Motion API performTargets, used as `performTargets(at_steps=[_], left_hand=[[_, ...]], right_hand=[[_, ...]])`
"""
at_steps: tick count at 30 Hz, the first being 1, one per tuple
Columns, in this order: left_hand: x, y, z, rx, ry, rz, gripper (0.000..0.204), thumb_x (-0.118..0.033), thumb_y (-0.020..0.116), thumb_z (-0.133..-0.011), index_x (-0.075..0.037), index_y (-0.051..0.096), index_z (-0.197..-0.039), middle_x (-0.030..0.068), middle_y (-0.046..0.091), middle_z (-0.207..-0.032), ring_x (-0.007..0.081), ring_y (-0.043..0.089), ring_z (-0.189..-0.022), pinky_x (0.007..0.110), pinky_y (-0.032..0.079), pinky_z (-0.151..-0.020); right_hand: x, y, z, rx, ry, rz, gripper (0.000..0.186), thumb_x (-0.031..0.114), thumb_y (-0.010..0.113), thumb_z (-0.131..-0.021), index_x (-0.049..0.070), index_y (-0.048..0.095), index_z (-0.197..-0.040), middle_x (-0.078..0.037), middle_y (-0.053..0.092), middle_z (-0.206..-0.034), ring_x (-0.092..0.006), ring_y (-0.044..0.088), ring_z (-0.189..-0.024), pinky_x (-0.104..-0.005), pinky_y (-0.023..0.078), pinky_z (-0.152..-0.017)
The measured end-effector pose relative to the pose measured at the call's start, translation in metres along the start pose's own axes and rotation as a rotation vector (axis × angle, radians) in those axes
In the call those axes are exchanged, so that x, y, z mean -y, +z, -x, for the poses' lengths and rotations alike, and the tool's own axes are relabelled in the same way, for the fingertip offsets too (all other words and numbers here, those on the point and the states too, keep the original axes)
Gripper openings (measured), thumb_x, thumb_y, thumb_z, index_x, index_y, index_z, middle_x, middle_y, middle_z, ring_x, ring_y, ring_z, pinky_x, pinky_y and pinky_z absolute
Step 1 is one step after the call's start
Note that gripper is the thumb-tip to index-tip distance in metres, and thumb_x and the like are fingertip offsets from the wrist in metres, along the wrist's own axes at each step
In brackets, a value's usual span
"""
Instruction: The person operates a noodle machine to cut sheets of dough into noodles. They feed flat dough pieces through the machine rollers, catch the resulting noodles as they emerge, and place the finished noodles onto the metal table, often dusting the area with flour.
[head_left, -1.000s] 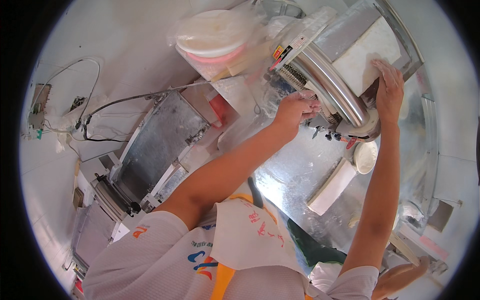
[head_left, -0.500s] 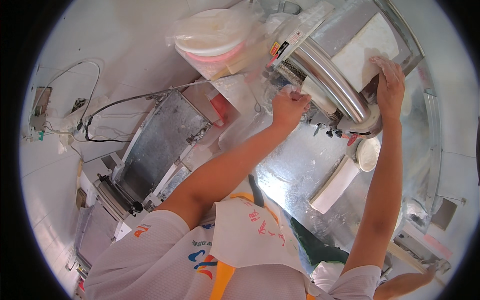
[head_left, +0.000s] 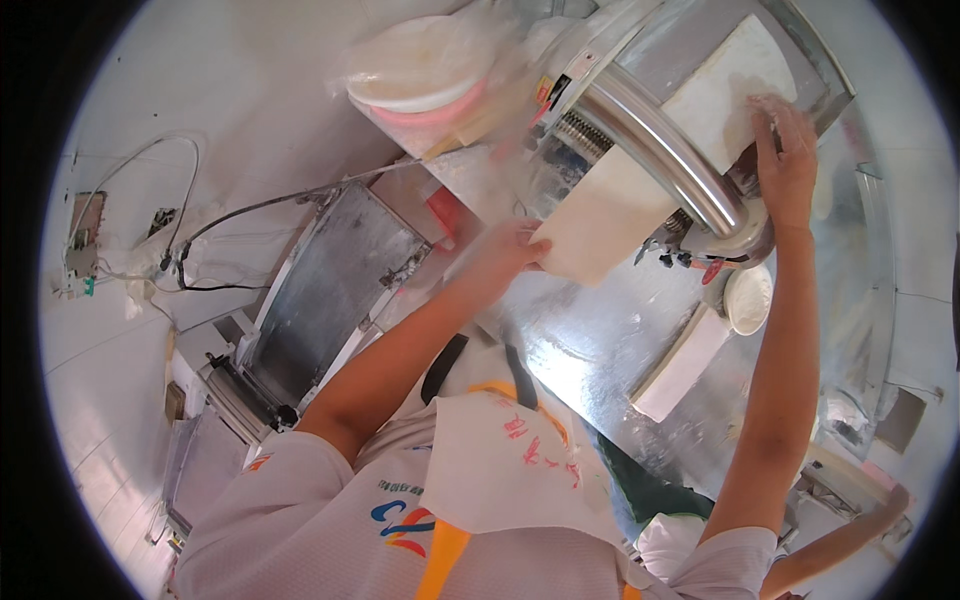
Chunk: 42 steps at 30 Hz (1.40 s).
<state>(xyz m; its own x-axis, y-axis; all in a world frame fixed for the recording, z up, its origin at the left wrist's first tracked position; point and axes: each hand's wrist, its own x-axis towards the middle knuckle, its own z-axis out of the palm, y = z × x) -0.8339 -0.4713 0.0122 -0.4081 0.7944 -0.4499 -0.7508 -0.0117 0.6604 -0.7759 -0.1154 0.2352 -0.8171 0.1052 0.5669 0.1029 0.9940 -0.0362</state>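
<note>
My left hand [head_left: 510,248], blurred, pinches the far left corner of a thin pale dough sheet [head_left: 600,215] that hangs out from the steel roller [head_left: 660,150] of a sheeting machine. My right hand [head_left: 785,150] rests with outstretched fingers at the lower edge of a white dough sheet [head_left: 715,85] lying on the machine's tray, beyond the roller. Below the machine, a white bowl [head_left: 750,300] and a long white rectangular block [head_left: 678,362] sit on the floury steel worktop [head_left: 570,330].
Stacked round boards under plastic [head_left: 415,65] stand at upper left. Another floury machine tray [head_left: 310,280] with rollers is at left, with cables along the wall. A red container [head_left: 440,210] sits between. A co-worker's arm [head_left: 840,550] shows at lower right.
My left hand has moved down and left, drawing a much longer length of dough sheet out from the roller. My right hand has shifted slightly upward on the tray side.
</note>
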Motion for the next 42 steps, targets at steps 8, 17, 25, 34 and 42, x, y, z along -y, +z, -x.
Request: performTargets(at_steps=[8, 17, 25, 34, 42], left_hand=[[-0.013, 0.005, -0.006, 0.151, -0.125, -0.201, 0.030, -0.016, 0.072, -0.089, 0.005, 0.073, -0.111, 0.0084, 0.074, -0.103, 0.0169, 0.067, -0.095, 0.035, 0.052, -0.092], [0.000, -0.019, 0.012, 0.333, -0.141, 0.399, 0.051, -0.001, 0.056, -0.087, 0.008, 0.053, -0.137, 0.0192, 0.063, -0.133, 0.0304, 0.061, -0.125, 0.049, 0.044, -0.113], [0.003, -0.026, 0.022, 0.261, -0.228, -0.009, 0.051, 0.002, 0.065, -0.090, 0.005, 0.053, -0.139, 0.0162, 0.065, -0.130, 0.0289, 0.063, -0.121, 0.044, 0.054, -0.102], [-0.022, -0.021, 0.044, 0.223, -0.181, -0.443, 0.046, -0.005, 0.077, -0.086, 0.002, 0.064, -0.130, 0.0089, 0.072, -0.113, 0.0190, 0.067, -0.103, 0.034, 0.054, -0.091], [-0.009, -0.039, 0.057, 0.240, -0.266, -0.522, 0.052, -0.007, 0.079, -0.083, -0.001, 0.064, -0.132, 0.0063, 0.073, -0.115, 0.0153, 0.067, -0.099, 0.033, 0.054, -0.087]], right_hand=[[-0.002, 0.003, -0.008, 0.068, -0.129, 0.168, 0.039, 0.026, 0.071, -0.094, 0.011, 0.067, -0.130, -0.002, 0.065, -0.139, -0.0258, 0.058, -0.125, -0.0377, 0.040, -0.109], [-0.002, 0.005, -0.007, 0.050, -0.159, 0.174, 0.040, 0.027, 0.070, -0.094, 0.011, 0.066, -0.131, -0.002, 0.065, -0.140, -0.0287, 0.057, -0.126, -0.0400, 0.039, -0.111], [-0.005, 0.006, -0.006, 0.037, -0.116, 0.143, 0.044, 0.025, 0.073, -0.090, 0.012, 0.065, -0.131, -0.003, 0.063, -0.142, -0.0316, 0.054, -0.129, -0.0437, 0.040, -0.110], [-0.003, 0.006, -0.001, 0.032, -0.004, 0.211, 0.050, 0.032, 0.069, -0.092, 0.016, 0.061, -0.138, -0.001, 0.055, -0.151, -0.0319, 0.048, -0.136, -0.0478, 0.036, -0.114], [-0.001, -0.002, 0.000, 0.063, 0.046, 0.162, 0.055, 0.033, 0.068, -0.093, 0.015, 0.055, -0.143, -0.003, 0.053, -0.153, -0.0328, 0.046, -0.139, -0.0490, 0.035, -0.115]])
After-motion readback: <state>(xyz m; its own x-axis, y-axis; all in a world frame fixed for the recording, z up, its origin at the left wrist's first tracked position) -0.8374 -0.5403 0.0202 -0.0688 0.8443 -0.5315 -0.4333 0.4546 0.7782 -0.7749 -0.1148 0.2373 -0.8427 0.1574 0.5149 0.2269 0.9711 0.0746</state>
